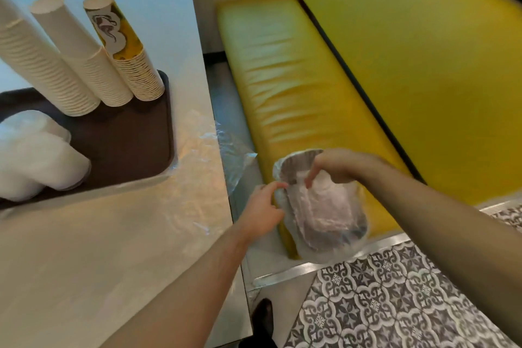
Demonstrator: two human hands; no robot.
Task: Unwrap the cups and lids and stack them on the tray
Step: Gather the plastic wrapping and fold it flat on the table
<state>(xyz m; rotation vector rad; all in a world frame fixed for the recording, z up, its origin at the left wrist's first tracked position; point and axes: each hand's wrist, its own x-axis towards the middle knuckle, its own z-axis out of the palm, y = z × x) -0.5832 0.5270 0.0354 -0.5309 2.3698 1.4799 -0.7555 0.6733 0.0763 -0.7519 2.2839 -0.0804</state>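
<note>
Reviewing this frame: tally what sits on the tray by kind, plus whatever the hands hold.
Plain white cup stacks: 2
Printed cup stack: 1
White lid piles: 1
Wrapped pack, gripped by left hand and right hand over the bench: 1
Total: 5; 4 are on the tray.

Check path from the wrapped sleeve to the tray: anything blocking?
Only the wrap: both hands, left and right, hold the sleeve over the bench. The tray has bare space in front of the cup stacks; loose plastic lies beside it.

Wrapped lids between both hands
</note>
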